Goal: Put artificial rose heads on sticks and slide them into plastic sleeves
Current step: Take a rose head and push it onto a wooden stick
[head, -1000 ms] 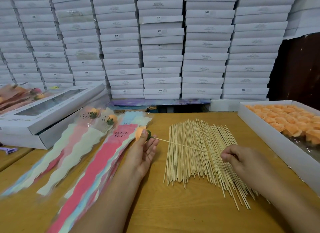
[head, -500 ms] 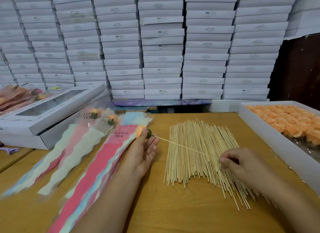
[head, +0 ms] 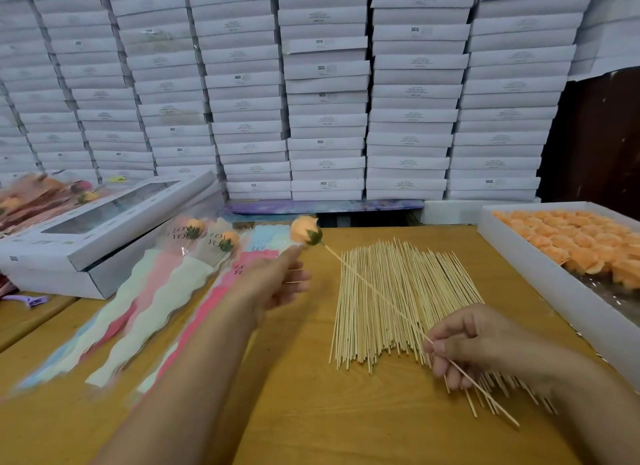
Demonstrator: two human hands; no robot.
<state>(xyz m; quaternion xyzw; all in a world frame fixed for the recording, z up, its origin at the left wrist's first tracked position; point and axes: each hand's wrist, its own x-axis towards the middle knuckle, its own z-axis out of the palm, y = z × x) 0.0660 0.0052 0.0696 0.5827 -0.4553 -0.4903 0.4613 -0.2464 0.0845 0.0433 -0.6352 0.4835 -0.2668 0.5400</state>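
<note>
An orange rose head with a green base sits on the tip of a thin wooden stick, raised above the table. My right hand pinches the stick's lower part between thumb and fingers. My left hand is blurred, fingers loosely out, with one fingertip reaching up to the rose's base. Under my left arm lies a stack of pink, blue and cream plastic sleeves. Two sleeved roses lie at its far end. A pile of loose sticks lies between my hands.
A white box of several orange rose heads stands at the right. A windowed white box sits at the left, with finished roses behind it and a purple clip beside it. Stacked white boxes wall the back.
The rose on its stick has risen and swung away from the table. My right hand slid down the stick toward me. My left hand loosened from the rose head and now only reaches its base.
</note>
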